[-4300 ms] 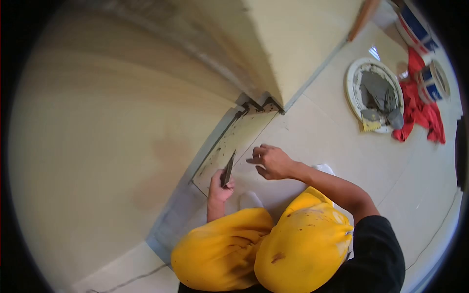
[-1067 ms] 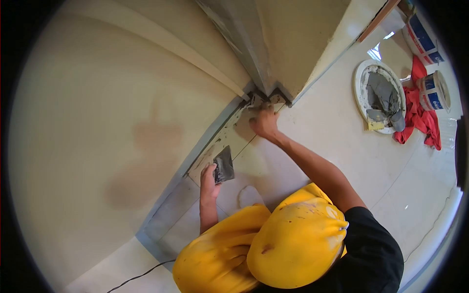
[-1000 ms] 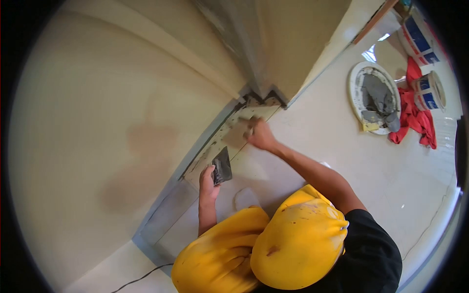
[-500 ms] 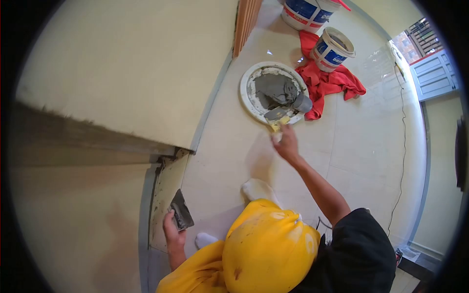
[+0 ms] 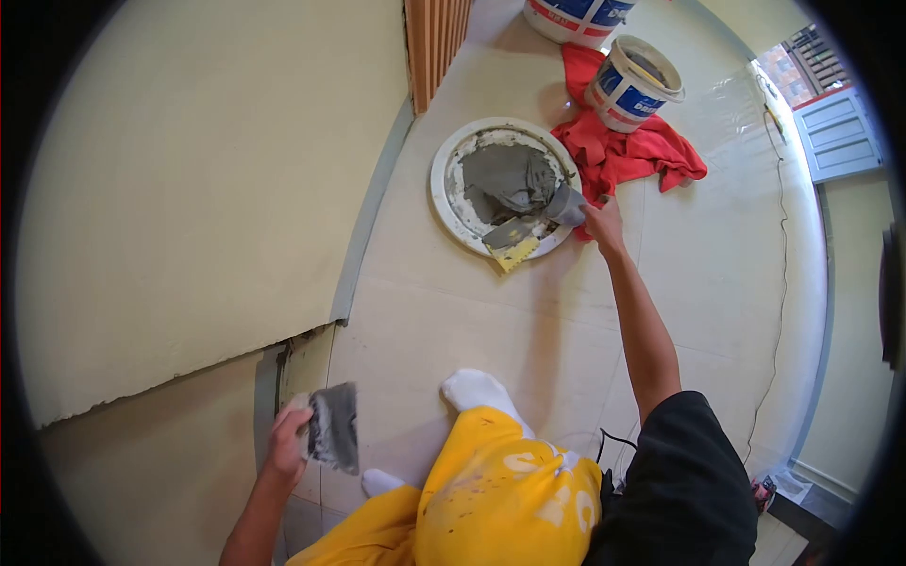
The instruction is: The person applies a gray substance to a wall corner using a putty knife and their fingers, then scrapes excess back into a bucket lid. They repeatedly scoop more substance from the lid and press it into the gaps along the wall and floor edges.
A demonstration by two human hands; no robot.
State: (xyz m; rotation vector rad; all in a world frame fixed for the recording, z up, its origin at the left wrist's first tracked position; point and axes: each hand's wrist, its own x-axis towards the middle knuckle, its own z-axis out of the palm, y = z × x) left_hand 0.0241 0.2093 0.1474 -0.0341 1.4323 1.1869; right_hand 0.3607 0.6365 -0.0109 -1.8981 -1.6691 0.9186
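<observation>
My left hand (image 5: 286,441) is closed around the pale edge of a scraper (image 5: 334,429), whose flat blade is smeared with grey mortar. It is held above the floor, close to the wall corner. My right hand (image 5: 604,224) reaches out to the right rim of a round white tray (image 5: 442,193). There its fingers are closed at the end of a grey cup (image 5: 565,205) lying tilted on the tray. A mound of wet grey mortar (image 5: 505,174) covers the tray's middle. A yellow notched spreader (image 5: 513,253) rests across the near rim, its grey-smeared part over the tray.
A small bucket (image 5: 630,85) stands on a red cloth (image 5: 651,151) beyond the tray, with a larger bucket (image 5: 578,21) behind it. A low wall (image 5: 208,189) with a rough lower edge runs along the left. A thin cable (image 5: 781,283) lies along the right.
My right hand has left the yellow spreader and moved right to the grey cup. My left hand has shifted left with the scraper, turning its blade more toward me.
</observation>
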